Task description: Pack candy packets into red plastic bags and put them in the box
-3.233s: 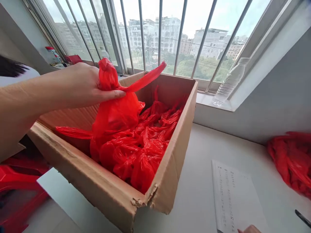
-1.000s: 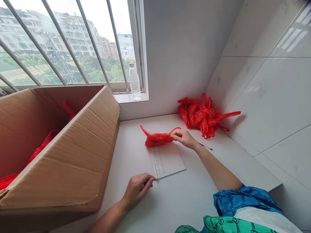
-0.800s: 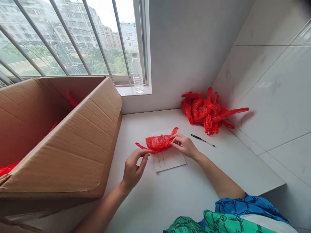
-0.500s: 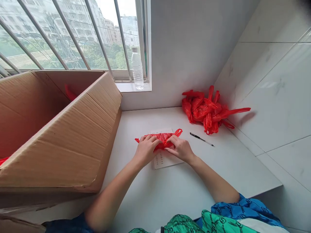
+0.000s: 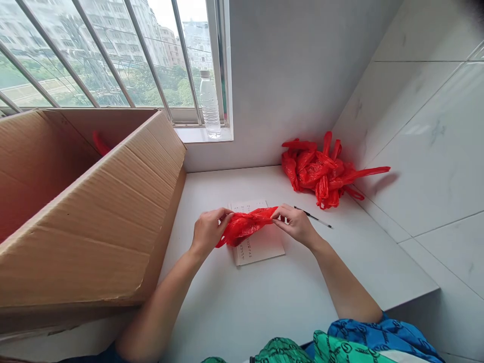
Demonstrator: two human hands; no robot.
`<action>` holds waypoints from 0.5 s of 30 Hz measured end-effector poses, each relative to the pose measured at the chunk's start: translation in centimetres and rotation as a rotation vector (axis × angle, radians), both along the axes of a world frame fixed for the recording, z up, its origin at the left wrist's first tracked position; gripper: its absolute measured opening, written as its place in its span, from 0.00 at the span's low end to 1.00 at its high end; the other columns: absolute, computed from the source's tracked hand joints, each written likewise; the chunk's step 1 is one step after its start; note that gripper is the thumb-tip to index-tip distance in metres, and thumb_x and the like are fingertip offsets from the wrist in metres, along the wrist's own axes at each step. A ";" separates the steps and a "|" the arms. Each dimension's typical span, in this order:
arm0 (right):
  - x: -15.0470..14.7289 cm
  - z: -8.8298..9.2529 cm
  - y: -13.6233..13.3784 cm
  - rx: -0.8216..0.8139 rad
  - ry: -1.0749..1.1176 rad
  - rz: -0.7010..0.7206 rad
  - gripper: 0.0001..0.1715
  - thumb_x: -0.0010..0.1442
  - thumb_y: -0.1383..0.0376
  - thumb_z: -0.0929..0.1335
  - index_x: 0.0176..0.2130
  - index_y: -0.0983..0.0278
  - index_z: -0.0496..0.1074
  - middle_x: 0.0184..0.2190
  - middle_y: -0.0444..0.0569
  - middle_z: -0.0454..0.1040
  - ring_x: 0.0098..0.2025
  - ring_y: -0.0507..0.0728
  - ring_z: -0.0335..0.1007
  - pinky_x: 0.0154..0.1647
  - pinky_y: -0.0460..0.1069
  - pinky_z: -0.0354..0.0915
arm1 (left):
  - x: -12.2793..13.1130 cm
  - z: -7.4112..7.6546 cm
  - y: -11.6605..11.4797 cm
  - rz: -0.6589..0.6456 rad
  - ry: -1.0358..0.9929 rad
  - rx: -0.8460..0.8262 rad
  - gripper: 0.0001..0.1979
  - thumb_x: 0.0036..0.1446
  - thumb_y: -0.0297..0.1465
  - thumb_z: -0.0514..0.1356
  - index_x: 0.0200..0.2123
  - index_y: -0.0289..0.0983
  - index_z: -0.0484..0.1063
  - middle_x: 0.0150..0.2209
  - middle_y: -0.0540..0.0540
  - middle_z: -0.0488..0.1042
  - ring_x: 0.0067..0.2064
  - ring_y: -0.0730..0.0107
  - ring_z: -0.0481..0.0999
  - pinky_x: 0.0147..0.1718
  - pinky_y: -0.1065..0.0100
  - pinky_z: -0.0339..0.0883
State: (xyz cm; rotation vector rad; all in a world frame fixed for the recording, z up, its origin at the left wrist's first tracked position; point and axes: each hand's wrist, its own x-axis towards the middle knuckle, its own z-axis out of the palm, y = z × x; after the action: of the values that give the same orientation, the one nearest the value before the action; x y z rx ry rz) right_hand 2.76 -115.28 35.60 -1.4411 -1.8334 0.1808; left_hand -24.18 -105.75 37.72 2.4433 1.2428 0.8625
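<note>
A crumpled red plastic bag [image 5: 247,225] is stretched sideways between my two hands. My left hand [image 5: 210,229] pinches its left end with thumb and fingers. At the other end, my right hand [image 5: 296,225] grips the bag the same way. Beneath it lies a white booklet [image 5: 262,247] with columns of printed characters, partly covered by the bag. A black pen [image 5: 313,217] rests on the white tabletop [image 5: 242,302] just beyond my right hand.
A large open cardboard box [image 5: 102,217] stands on the left, with something red inside. A heap of red plastic bags [image 5: 321,169] lies in the back right corner by the tiled wall [image 5: 434,151]. A clear water bottle [image 5: 210,107] stands on the windowsill [image 5: 189,135].
My hands have moved apart, from close together at the bag's middle to its two ends. The bag is now drawn out between them, and more of the booklet shows.
</note>
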 end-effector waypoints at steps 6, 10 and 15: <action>-1.7 -0.3 0.0 -0.037 -0.028 -0.028 0.03 0.60 0.68 0.66 0.34 0.60 0.68 0.32 0.41 0.73 0.27 0.50 0.67 0.28 0.45 0.60 | 0.7 0.4 -1.7 -0.227 0.101 0.284 0.10 0.66 0.34 0.56 0.48 0.45 0.73 0.49 0.48 0.76 0.45 0.65 0.76 0.48 0.61 0.64; -3.2 -0.3 -0.2 0.036 -0.100 -0.033 0.10 0.62 0.61 0.69 0.44 0.59 0.69 0.40 0.44 0.76 0.25 0.49 0.67 0.27 0.46 0.61 | 1.3 -0.1 -1.9 -0.249 0.164 0.313 0.11 0.67 0.31 0.53 0.36 0.42 0.74 0.34 0.51 0.77 0.35 0.69 0.75 0.38 0.64 0.64; -4.8 -0.7 0.0 0.162 -0.289 -0.059 0.10 0.68 0.64 0.64 0.48 0.55 0.73 0.40 0.43 0.78 0.29 0.50 0.69 0.26 0.46 0.58 | 1.7 -0.5 -2.2 -0.247 0.118 0.274 0.08 0.67 0.32 0.54 0.41 0.41 0.73 0.41 0.49 0.78 0.37 0.69 0.75 0.33 0.68 0.63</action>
State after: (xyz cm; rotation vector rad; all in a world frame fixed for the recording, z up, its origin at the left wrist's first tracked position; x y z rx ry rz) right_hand -2.02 -115.24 34.89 -1.4638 -1.9797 -0.2121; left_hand -22.44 -107.92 37.19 2.8255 0.8778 0.8778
